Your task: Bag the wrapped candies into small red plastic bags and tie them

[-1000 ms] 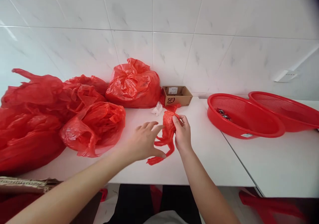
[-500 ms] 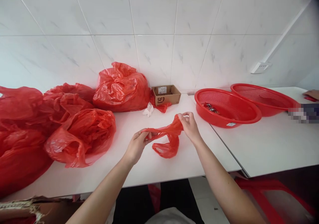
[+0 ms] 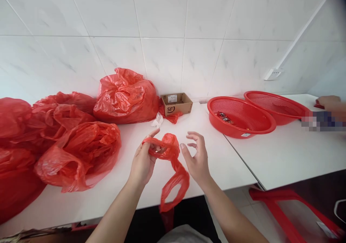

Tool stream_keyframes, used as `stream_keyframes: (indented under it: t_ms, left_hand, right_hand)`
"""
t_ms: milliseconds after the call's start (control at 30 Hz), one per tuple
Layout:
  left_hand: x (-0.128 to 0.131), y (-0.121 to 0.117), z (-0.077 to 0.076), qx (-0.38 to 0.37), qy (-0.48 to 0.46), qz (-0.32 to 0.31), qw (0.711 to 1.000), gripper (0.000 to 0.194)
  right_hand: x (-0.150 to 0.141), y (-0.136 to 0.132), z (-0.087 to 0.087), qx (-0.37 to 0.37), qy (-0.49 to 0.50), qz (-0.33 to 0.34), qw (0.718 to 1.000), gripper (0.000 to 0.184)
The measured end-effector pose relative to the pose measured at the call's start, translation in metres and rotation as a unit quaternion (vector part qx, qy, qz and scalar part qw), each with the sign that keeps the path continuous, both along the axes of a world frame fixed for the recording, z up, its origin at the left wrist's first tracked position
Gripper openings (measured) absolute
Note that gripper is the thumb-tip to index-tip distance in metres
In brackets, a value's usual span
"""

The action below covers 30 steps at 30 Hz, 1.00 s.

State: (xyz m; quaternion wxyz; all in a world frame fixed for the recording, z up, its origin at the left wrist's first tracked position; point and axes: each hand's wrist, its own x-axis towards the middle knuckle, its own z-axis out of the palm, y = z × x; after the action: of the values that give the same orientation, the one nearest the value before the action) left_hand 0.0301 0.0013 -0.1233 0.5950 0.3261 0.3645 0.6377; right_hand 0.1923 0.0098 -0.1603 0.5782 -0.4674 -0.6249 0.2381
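My left hand [image 3: 141, 163] holds a twisted red plastic bag [image 3: 181, 172], its fingers curled round one handle loop. From there the bag droops over the table's front edge, and its lower loop hangs in front of my lap. Just right of the bag, my right hand [image 3: 198, 159] is raised with fingers apart and nothing in it; a small gap separates it from the plastic. To the left of my hands sits an open, crumpled red bag [image 3: 90, 145] stuffed with more red plastic.
A full red bag [image 3: 124, 100] and a small SF carton [image 3: 180, 109] stand against the wall, with a white tissue [image 3: 157, 120] nearby. Two red baskets [image 3: 229, 128] are at right; the nearer holds small packets. Another person's hand [image 3: 330, 102] shows far right. A red stool [image 3: 278, 207] stands below.
My right hand has let go of the bag and opened. The bag now hangs from my left hand, its loose loop lower and nearer to me. The view has shifted slightly right.
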Motion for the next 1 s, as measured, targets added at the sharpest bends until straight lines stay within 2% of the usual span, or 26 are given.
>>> stream_keyframes:
  t_ms: [67, 133, 267, 367, 467, 533, 600, 700, 733, 767, 800, 867, 933, 1000]
  left_hand:
    - [-0.002, 0.001, 0.001, -0.004, -0.032, 0.016, 0.999, 0.038]
    - [-0.002, 0.000, 0.002, -0.011, -0.050, 0.009, 0.999, 0.036]
    - [-0.013, -0.005, -0.001, -0.048, -0.043, 0.003, 0.998, 0.035]
    - [-0.043, -0.007, -0.013, -0.071, 0.021, 0.047, 0.996, 0.038]
    - [-0.080, -0.009, -0.027, -0.088, 0.160, 0.066, 0.981, 0.041]
    - [-0.093, -0.012, -0.031, -0.088, 0.306, 0.068, 0.946, 0.037]
    - [-0.089, -0.018, -0.028, -0.035, 0.451, 0.116, 0.884, 0.030]
    - [-0.050, -0.031, -0.020, 0.130, 0.592, 0.227, 0.762, 0.017]
    - [-0.033, -0.034, -0.020, 0.188, 0.625, 0.237, 0.720, 0.011]
    - [-0.017, -0.036, -0.023, 0.224, 0.658, 0.214, 0.686, 0.009]
    - [-0.003, -0.035, -0.029, 0.232, 0.692, 0.182, 0.659, 0.011]
    - [0.012, -0.026, -0.045, 0.192, 0.757, 0.119, 0.613, 0.018]
    - [0.009, -0.009, -0.063, 0.121, 0.798, 0.096, 0.583, 0.024]
    - [-0.010, 0.011, -0.075, 0.058, 0.813, 0.078, 0.574, 0.032]
  right_hand:
    - [-0.007, -0.009, -0.003, 0.005, -0.034, 0.001, 0.999, 0.022]
    - [-0.013, -0.010, -0.012, -0.029, -0.085, 0.028, 0.996, 0.021]
    - [-0.011, 0.008, -0.030, -0.114, -0.124, 0.088, 0.982, 0.020]
    - [0.009, 0.027, -0.030, -0.165, -0.039, 0.154, 0.973, 0.015]
    - [0.037, 0.042, -0.023, -0.187, 0.019, 0.121, 0.975, 0.010]
    - [0.050, 0.046, -0.019, -0.198, 0.017, 0.081, 0.977, 0.012]
    - [0.055, 0.048, -0.015, -0.215, 0.009, 0.074, 0.974, 0.015]
    - [0.047, 0.047, -0.010, -0.222, 0.009, 0.085, 0.971, 0.019]
    - [0.043, 0.046, -0.008, -0.221, 0.014, 0.089, 0.971, 0.021]
    - [0.037, 0.044, -0.007, -0.219, 0.020, 0.094, 0.971, 0.023]
    - [0.032, 0.041, -0.005, -0.219, 0.027, 0.101, 0.970, 0.024]
    - [0.025, 0.035, -0.002, -0.225, 0.032, 0.121, 0.966, 0.027]
    - [0.024, 0.029, -0.001, -0.234, 0.020, 0.152, 0.960, 0.026]
    - [0.033, 0.027, -0.002, -0.240, -0.012, 0.210, 0.948, 0.026]
